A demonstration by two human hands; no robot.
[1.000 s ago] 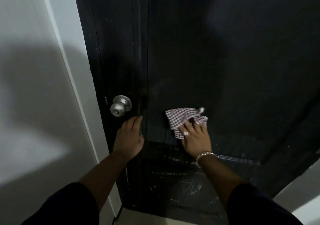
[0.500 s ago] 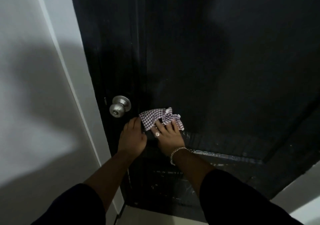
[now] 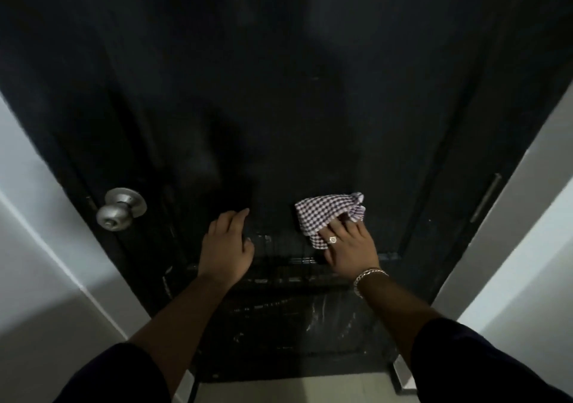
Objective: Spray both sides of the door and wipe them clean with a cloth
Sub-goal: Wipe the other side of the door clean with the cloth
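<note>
A black door [image 3: 294, 108] fills the view in front of me, with wet streaks on its lower panel. My right hand [image 3: 350, 247] presses a purple-and-white checked cloth [image 3: 325, 213] flat against the door, fingers spread over the cloth's lower edge. My left hand [image 3: 228, 244] rests flat on the door to the left of the cloth, fingers straight, holding nothing. No spray bottle is in view.
A silver round doorknob [image 3: 119, 209] sticks out at the door's left edge. A metal hinge or strip [image 3: 485, 198] runs along the right edge. White walls [image 3: 37, 247] flank the door on both sides, and pale floor [image 3: 294, 390] shows below.
My right hand slid the cloth left toward my left hand, then back to the right across the door. The view shifted, so the door now sits more centred.
</note>
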